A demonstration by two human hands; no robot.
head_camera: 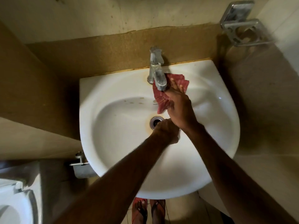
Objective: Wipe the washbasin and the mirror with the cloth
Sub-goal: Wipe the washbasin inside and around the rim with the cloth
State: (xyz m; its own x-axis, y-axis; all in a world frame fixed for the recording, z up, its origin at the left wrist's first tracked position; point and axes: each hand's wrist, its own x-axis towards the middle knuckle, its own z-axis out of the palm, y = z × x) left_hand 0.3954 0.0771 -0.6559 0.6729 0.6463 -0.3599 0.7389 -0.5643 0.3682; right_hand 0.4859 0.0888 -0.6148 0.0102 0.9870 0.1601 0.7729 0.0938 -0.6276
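Cloth (163,101) lies at the washbasin's (113,159) back rim under the tap (157,75), pressed flat-fingered by the right hand (179,107), likely for scrubbing there; left hand (165,131) curls beside the drain (155,122), contents unclear.

tap (156,68) at back of washbasin (113,143) | cloth (161,101) just right of tap | drain (154,121) in washbasin | toilet (14,204) far left

Cloth (163,101) partly behind tap (159,78)
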